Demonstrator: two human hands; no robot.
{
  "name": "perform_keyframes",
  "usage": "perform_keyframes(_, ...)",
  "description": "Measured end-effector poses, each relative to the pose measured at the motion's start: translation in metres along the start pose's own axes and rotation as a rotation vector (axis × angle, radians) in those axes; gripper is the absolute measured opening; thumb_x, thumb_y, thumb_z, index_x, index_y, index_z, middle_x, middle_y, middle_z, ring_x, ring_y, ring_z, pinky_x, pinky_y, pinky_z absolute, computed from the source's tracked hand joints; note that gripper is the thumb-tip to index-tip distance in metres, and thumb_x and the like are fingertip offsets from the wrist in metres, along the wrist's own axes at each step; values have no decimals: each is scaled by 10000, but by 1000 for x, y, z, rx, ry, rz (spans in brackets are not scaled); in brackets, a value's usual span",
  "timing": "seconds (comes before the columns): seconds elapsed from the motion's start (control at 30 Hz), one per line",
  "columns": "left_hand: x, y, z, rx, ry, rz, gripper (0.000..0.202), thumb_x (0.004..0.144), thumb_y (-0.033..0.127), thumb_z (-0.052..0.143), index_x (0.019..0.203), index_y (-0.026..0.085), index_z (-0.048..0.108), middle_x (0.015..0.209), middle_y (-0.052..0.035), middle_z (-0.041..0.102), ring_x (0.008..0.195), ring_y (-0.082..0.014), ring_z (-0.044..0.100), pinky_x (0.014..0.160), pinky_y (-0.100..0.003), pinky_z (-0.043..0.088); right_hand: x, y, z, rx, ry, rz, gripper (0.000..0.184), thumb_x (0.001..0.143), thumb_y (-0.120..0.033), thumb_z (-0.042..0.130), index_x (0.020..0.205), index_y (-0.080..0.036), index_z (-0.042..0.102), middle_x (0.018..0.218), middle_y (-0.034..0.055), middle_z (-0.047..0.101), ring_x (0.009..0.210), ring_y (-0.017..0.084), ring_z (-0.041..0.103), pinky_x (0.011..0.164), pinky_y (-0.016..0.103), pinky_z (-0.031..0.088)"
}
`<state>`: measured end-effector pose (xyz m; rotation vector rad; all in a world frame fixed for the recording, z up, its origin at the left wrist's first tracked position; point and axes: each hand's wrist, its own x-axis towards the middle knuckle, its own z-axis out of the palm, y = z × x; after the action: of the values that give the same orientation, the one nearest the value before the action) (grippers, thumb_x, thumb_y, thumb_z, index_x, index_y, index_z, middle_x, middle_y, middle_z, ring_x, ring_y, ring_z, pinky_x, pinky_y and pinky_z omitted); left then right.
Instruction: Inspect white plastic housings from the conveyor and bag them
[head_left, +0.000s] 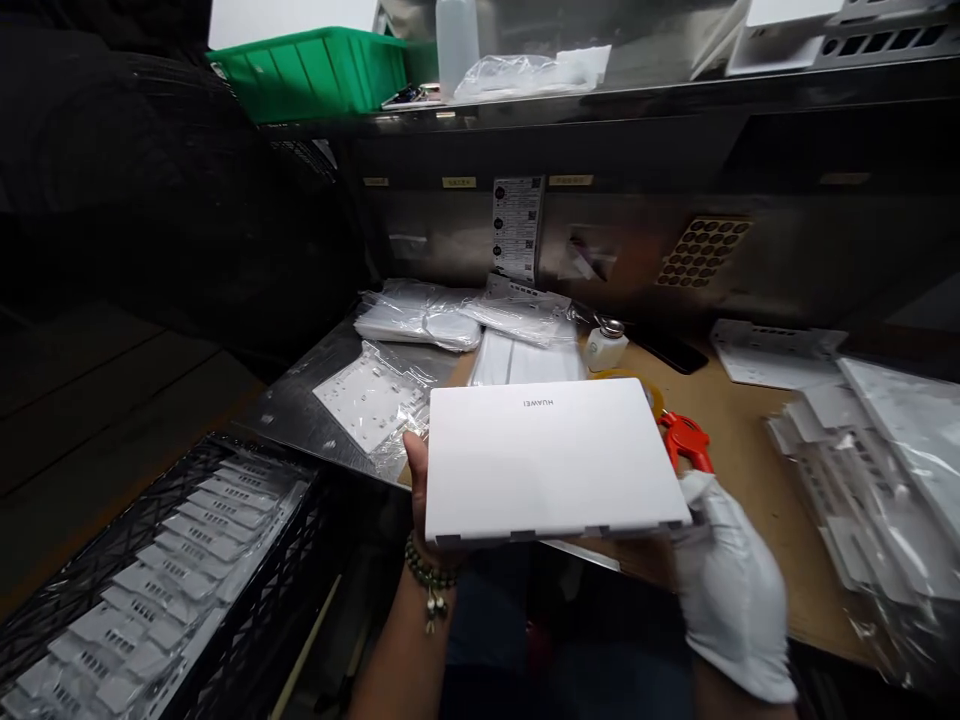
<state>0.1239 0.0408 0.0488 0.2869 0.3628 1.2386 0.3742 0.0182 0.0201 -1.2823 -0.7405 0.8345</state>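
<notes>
White panel [551, 460], lettered HUAWEI: one, held up before you at the workbench's [750, 505] near edge. Bare left hand [420, 500]: yours, clasping its left edge, fingers hidden beneath. Gloved right hand [727, 580]: pinching its lower right corner. Handling: keep your hold light, on edges.

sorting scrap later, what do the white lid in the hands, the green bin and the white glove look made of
White lid: smooth and matt, perhaps painted metal or plastic; the even, plain surface leaves it open.
Green bin: likely moulded plastic with a slight sheen, judging by its ribbed walls.
White glove: probably thin matt fabric, since it creases softly.
</notes>
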Motion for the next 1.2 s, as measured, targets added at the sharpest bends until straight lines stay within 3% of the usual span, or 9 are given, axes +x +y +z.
perform_keyframes(0.13,-8,-3,-3,-3,-24,-53,1008,858,911,137,1286,192,698,1325,-132,705,1451,-363,450,1161,-520,376,-6,2,-7,-431,-168,-243,315,893,-428,667,1141,-252,752,1166,47,737,1042,295,696,814,373,597)
perform_keyframes(0.23,-11,-4,-6,-15,-24,-100,1006,831,935,157,1241,217,729,1290,-103,725,1443,-354,458,1143,-467,400,-8,10,-10,-465,-214,-322,443,938,-435,606,1339,-259,671,1325,54,698,1204,318,659,993,435,571)
perform_keyframes(0.43,-9,-7,-11,-21,53,-46,862,840,915,301,1259,292,725,1192,-30,773,1408,-313,506,1123,-416,416,-8,26,-16,-545,-237,-444,558,922,-380,631,1456,-223,592,1441,98,627,1313,345,597,1199,561,406)
perform_keyframes(0.57,-7,-6,-13,-32,133,12,882,823,933,289,1221,292,746,1153,-15,788,1341,-306,578,1105,-397,439,-12,22,-13,-475,-233,-402,548,939,-356,639,1465,-215,577,1450,93,621,1334,315,590,1222,529,392)
perform_keyframes(0.7,-6,-4,-20,-37,148,-3,796,832,904,384,1272,327,712,1177,25,782,1195,-260,687,1067,-359,468,-16,9,-4,-311,-179,-269,403,983,-369,592,1361,-245,657,1388,52,672,1304,272,625,1154,439,499)
perform_keyframes(0.87,-6,-6,-22,1,115,11,827,813,900,445,1353,312,658,1229,-2,765,1314,-284,601,1111,-402,421,-16,-2,0,-327,-164,-336,347,976,-342,605,1299,-253,697,1326,40,711,1285,252,641,1180,438,479)
perform_keyframes(1.03,-3,-2,-38,144,145,17,859,783,920,457,1377,325,629,1299,-9,737,1401,-309,522,1131,-423,437,-18,-6,5,-196,-92,-166,334,995,-441,561,1191,-251,753,1262,43,740,1297,262,626,1147,449,501)
perform_keyframes(1.1,-1,7,-43,271,205,55,772,747,788,679,1346,302,647,1220,-44,770,1357,-358,564,1113,-473,479,-19,-4,5,-142,-70,-127,385,945,-485,636,1215,-229,735,1270,59,734,1270,279,639,1138,461,497)
perform_keyframes(1.2,2,22,-41,502,306,81,686,641,388,909,1274,247,683,1058,-64,800,1174,-380,687,1043,-486,558,-16,2,3,-75,-37,-83,398,968,-523,590,1192,-221,721,1235,69,740,1161,258,689,1037,421,556)
